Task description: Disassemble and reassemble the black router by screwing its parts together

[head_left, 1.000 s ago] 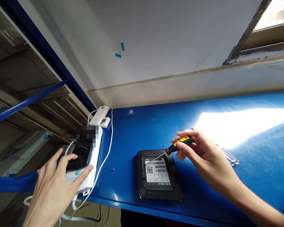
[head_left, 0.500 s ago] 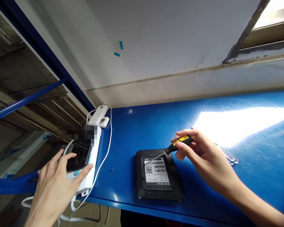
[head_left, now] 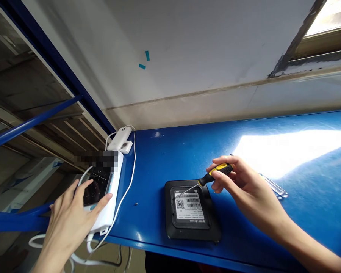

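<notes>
My right hand [head_left: 238,182] is closed around the handle of a black and yellow screwdriver [head_left: 218,172]. The thin shaft points down and left, its tip by the upper left of the label on a flat black box [head_left: 170,227]. This box lies on the blue table and carries a white label [head_left: 190,207] with a QR code and barcodes. My left hand [head_left: 71,220], fingers spread, reaches over a dark-screened phone [head_left: 98,187] resting on a white power strip [head_left: 117,182]. Its index finger is at the screen, and its thumb lies at the near right side.
A small screw [head_left: 136,204] lies left of the box. Shiny metal rods [head_left: 274,186] lie behind my right wrist. White plugs [head_left: 121,138] and a white cable [head_left: 133,170] run along the table's left end, beside a blue metal frame [head_left: 36,121]. A wall stands behind.
The whole view has shifted slightly. My left hand has moved a little to the right, and its index finger sits differently over the phone. The screwdriver stays in place over the box.
</notes>
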Demonstrator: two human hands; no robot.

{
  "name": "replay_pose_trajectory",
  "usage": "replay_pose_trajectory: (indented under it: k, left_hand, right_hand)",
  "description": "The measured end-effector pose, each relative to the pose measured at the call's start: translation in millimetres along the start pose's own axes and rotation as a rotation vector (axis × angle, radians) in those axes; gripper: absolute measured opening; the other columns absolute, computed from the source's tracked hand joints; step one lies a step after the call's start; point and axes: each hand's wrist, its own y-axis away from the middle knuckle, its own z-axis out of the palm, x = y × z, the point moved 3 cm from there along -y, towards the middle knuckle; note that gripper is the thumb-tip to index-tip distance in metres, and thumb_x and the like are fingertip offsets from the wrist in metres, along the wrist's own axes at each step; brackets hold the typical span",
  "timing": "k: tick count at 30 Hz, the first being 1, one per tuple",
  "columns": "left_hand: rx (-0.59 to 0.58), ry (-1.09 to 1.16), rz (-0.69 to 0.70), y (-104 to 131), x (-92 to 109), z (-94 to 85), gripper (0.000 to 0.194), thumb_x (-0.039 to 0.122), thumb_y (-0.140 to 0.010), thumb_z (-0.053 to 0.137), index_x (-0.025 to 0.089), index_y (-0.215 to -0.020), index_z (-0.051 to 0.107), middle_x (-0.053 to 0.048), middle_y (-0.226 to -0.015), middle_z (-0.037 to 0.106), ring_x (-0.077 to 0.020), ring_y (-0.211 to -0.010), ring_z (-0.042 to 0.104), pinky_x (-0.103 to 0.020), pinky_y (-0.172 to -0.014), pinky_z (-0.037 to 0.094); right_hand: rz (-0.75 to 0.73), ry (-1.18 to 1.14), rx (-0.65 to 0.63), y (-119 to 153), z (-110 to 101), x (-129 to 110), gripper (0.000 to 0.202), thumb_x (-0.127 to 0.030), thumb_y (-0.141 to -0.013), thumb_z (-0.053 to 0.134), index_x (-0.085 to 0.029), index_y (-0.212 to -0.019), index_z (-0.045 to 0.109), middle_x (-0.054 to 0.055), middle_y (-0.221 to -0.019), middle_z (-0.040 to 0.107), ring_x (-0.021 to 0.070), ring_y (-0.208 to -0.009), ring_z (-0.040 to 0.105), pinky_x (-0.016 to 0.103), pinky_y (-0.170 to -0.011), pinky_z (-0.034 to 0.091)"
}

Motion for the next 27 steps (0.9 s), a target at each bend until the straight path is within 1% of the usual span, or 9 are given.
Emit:
replay_pose_trajectory:
  k: [9,14,16,18,20,21,23,25,27]
  left_hand:
    - [0.047,-0.009,0.021,5.5,4.1,2.1,0.103,0.088,-0.083,0.040,0.011,-0.151,0.044,-0.026,-0.167,0.032,-0.0524,-0.151,0.032,-0.072,-0.120,0.026]
    - [0.152,0.012,0.083,16.2,16.2,-10.9,0.106,0.086,-0.083,0.042,0.007,-0.154,0.036,-0.030,-0.165,0.032,-0.0518,-0.152,0.031,-0.071,-0.121,0.026]
    - [0.185,0.049,0.122,29.2,29.8,-14.4,0.099,0.081,-0.087,0.043,0.010,-0.155,0.033,-0.027,-0.167,0.031,-0.0495,-0.154,0.029,-0.070,-0.123,0.022]
    - [0.203,0.111,0.208,48.4,51.2,-10.2,0.095,0.080,-0.088,0.047,0.017,-0.157,0.028,-0.022,-0.169,0.028,-0.0466,-0.156,0.025,-0.069,-0.127,0.012]
    - [0.205,0.213,0.317,71.3,77.9,2.8,0.087,0.075,-0.090,0.054,0.029,-0.158,0.023,-0.013,-0.173,0.024,-0.0444,-0.161,0.009,-0.071,-0.124,0.021]
    - [0.190,0.284,0.439,83.5,93.7,11.6,0.085,0.069,-0.090,0.059,0.033,-0.158,0.021,-0.012,-0.172,0.026,-0.0422,-0.160,0.014,-0.068,-0.123,0.027]
    - [0.130,0.379,0.638,104.7,122.7,30.5,0.101,0.061,-0.082,0.077,0.037,-0.159,0.015,-0.013,-0.172,0.026,-0.0415,-0.157,0.027,-0.065,-0.123,0.030]
    - [0.053,0.413,0.656,116.4,142.5,46.7,0.125,0.052,-0.067,0.090,0.035,-0.161,0.009,-0.016,-0.173,0.023,-0.0454,-0.156,0.027,-0.067,-0.121,0.033]
    - [-0.027,0.437,0.622,119.7,154.2,56.1,0.131,0.046,-0.062,0.094,0.035,-0.162,0.009,-0.016,-0.175,0.020,-0.0460,-0.155,0.029,-0.068,-0.118,0.039]
  right_hand:
    - [0.011,-0.005,0.006,-1.9,0.6,-0.4,0.044,-0.063,-0.090,0.068,-0.024,-0.110,0.062,0.006,-0.093,0.077,0.0149,-0.062,0.071,0.028,-0.060,0.062]
    - [-0.002,-0.015,0.013,-0.9,0.8,-1.0,0.043,-0.062,-0.090,0.069,-0.024,-0.109,0.062,0.006,-0.091,0.076,0.0154,-0.061,0.071,0.028,-0.058,0.062]
    - [0.004,-0.027,0.015,-1.0,0.9,-0.7,0.042,-0.060,-0.091,0.069,-0.024,-0.112,0.061,0.006,-0.093,0.076,0.0155,-0.061,0.071,0.029,-0.059,0.062]
    - [0.009,-0.057,0.027,-1.3,0.7,-0.5,0.043,-0.058,-0.090,0.070,-0.024,-0.114,0.059,0.006,-0.094,0.076,0.0161,-0.061,0.071,0.030,-0.059,0.062]
    - [0.010,-0.088,0.047,-1.7,0.0,-0.4,0.046,-0.058,-0.089,0.072,-0.024,-0.116,0.058,0.005,-0.092,0.076,0.0168,-0.061,0.071,0.031,-0.058,0.063]
    - [0.008,-0.097,0.059,-1.9,-0.5,-0.4,0.046,-0.057,-0.089,0.073,-0.024,-0.117,0.057,0.005,-0.091,0.076,0.0170,-0.060,0.071,0.032,-0.059,0.064]
    - [-0.007,-0.090,0.081,-2.1,-2.0,-0.8,0.045,-0.055,-0.090,0.072,-0.024,-0.118,0.056,0.003,-0.087,0.076,0.0169,-0.059,0.071,0.031,-0.059,0.064]
    - [-0.034,-0.062,0.103,-2.0,-3.7,-1.9,0.043,-0.055,-0.091,0.070,-0.024,-0.117,0.057,0.002,-0.084,0.075,0.0164,-0.057,0.071,0.030,-0.057,0.063]
    - [-0.066,-0.029,0.124,-1.6,-5.0,-3.4,0.041,-0.056,-0.091,0.069,-0.024,-0.115,0.058,0.002,-0.082,0.074,0.0161,-0.057,0.070,0.029,-0.056,0.063]
